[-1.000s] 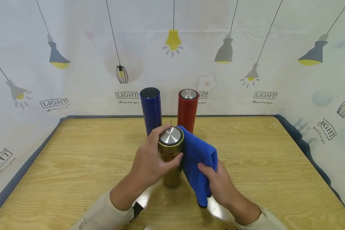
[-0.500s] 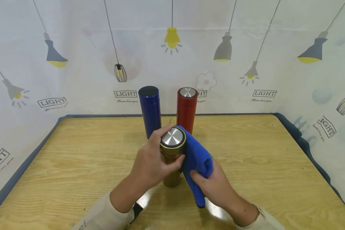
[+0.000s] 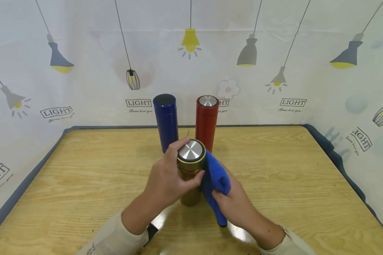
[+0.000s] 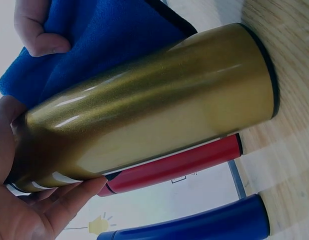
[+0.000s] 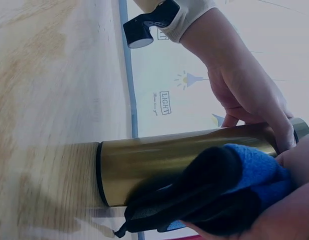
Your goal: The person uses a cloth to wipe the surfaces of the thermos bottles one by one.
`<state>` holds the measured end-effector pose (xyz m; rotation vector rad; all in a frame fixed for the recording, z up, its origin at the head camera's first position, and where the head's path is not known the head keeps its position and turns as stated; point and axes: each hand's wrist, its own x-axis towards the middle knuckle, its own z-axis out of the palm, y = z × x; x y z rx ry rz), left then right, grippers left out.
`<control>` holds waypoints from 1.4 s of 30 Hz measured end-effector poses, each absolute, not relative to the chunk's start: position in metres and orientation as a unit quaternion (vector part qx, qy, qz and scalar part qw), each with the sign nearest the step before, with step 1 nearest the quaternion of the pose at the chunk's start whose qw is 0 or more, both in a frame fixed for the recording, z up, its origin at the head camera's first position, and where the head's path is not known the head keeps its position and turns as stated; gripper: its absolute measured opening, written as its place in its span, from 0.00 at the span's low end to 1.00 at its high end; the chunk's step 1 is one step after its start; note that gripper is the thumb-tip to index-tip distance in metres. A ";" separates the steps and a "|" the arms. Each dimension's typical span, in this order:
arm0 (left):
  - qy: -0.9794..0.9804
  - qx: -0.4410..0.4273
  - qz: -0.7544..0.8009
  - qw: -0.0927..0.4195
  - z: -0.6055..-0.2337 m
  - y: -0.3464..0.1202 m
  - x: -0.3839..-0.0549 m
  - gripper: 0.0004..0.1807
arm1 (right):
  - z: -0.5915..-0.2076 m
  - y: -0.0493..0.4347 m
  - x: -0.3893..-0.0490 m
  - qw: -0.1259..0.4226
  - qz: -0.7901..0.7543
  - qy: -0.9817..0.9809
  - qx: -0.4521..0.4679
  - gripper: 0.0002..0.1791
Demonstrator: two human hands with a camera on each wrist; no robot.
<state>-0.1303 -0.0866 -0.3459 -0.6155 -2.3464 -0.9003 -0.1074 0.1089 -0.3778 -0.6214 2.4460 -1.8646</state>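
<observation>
A gold thermos bottle [image 3: 190, 193] with a silver-topped lid stands upright on the wooden table. My left hand [image 3: 164, 179] grips it near the top, with the thumb across the near side, also visible in the left wrist view. In my right hand [image 3: 239, 203] is a bunched blue cloth [image 3: 217, 173], held against the bottle's right side. The thumb of that hand lies over the cloth in the left wrist view; the fingers behind the cloth are hidden in the head view. Dark edging on the cloth [image 5: 259, 165] shows in the right wrist view.
Behind the gold bottle stand a blue bottle [image 3: 166, 120] with a dark top and a red bottle [image 3: 206, 120] with a silver top. The wooden table [image 3: 290, 177] ends at a printed curtain [image 3: 258, 85] on the far side and both flanks.
My right hand has moved left toward the bottle, and the cloth is more bunched, its upper corner lower. The left hand keeps its grip on the bottle. The head view has shifted slightly.
</observation>
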 end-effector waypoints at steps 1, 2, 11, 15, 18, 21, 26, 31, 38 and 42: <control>-0.873 -0.229 -0.335 0.272 -0.346 -0.087 -0.130 0.50 | -0.377 0.109 -0.107 0.001 -0.598 0.776 -0.199 0.45; -0.873 -0.229 -0.335 0.272 -0.346 -0.087 -0.130 0.50 | -0.376 0.109 -0.107 -0.002 -0.600 0.775 -0.199 0.45; -0.875 -0.231 -0.339 0.258 -0.344 -0.087 -0.130 0.50 | -0.363 0.112 -0.101 -0.044 -0.606 0.765 -0.214 0.45; -0.878 -0.228 -0.338 0.251 -0.344 -0.088 -0.130 0.51 | -0.352 0.114 -0.095 -0.052 -0.615 0.754 -0.227 0.44; -0.878 -0.228 -0.338 0.252 -0.344 -0.088 -0.130 0.51 | -0.346 0.114 -0.091 -0.055 -0.617 0.750 -0.233 0.43; -0.876 -0.231 -0.339 0.253 -0.344 -0.088 -0.131 0.51 | -0.345 0.114 -0.090 -0.057 -0.620 0.745 -0.239 0.43; -0.873 -0.236 -0.346 0.250 -0.345 -0.089 -0.131 0.50 | -0.350 0.113 -0.090 -0.061 -0.611 0.756 -0.227 0.42; -0.872 -0.233 -0.350 0.251 -0.345 -0.089 -0.132 0.49 | -0.358 0.110 -0.093 -0.033 -0.600 0.777 -0.189 0.37; -0.867 -0.238 -0.353 0.258 -0.346 -0.089 -0.133 0.49 | -0.368 0.106 -0.097 -0.028 -0.606 0.774 -0.182 0.35; -0.864 -0.241 -0.355 0.262 -0.346 -0.089 -0.133 0.49 | -0.371 0.104 -0.097 -0.006 -0.608 0.779 -0.150 0.31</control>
